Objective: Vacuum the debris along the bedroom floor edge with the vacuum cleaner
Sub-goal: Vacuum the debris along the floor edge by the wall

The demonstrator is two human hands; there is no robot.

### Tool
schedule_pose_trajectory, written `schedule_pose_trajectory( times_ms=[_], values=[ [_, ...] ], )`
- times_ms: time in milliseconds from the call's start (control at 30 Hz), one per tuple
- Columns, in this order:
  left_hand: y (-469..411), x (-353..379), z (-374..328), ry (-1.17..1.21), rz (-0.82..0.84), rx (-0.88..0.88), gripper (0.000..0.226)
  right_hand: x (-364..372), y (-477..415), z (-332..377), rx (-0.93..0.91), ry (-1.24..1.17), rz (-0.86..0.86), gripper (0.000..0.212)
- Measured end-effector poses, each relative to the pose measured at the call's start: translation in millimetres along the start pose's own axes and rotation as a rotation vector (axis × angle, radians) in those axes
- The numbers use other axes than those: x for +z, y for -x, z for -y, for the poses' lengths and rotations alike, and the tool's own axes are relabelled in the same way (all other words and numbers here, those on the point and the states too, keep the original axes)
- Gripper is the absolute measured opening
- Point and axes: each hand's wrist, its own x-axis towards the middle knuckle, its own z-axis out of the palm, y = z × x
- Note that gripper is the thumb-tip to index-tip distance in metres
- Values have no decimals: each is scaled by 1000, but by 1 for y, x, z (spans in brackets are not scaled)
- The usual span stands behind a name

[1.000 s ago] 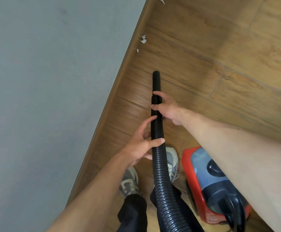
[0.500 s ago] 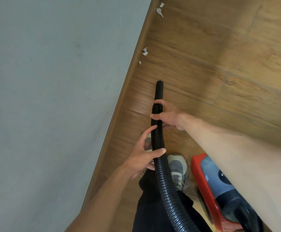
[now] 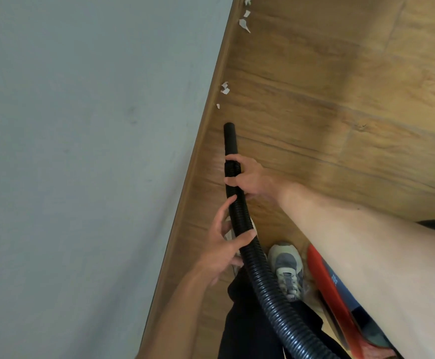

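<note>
The head camera looks down. The right hand [image 3: 247, 177] is wrapped round the hose [image 3: 252, 244], just where the ribbed part meets the smooth end tube [image 3: 230, 141]. The left hand [image 3: 221, 247] holds the hose lower down, with its thumb across the front and one finger lying up along it. The hose runs long and thin from the person's legs up and away, almost in line with the floor edge. The end tube points forward. The nearest white bits [image 3: 225, 88] lie ahead of the tube's mouth and a little to its left, right against the skirting board [image 3: 211, 125] under the wall [image 3: 81, 151]. More white bits [image 3: 245, 23] lie further along that same edge. The right hand is the nearer one to them. I think the tube must go forward and lean left. The red vacuum cleaner [image 3: 322, 281] sits on the floor [image 3: 340, 99] behind the hands, beside a shoe [image 3: 287, 268]. It has small white marks on its side, too blurry to read.
</note>
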Motion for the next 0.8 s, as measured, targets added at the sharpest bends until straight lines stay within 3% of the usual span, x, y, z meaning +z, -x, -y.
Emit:
schedule_pose_trajectory(
  times_ms=[500,800],
  values=[
    [-16,10,-36,56,27,-12,78,-20,-12,40,33,44,41,63],
    [-30,28,-55,57,-20,-2,75,-31,-29,46,-69,82,5,61]
  ],
)
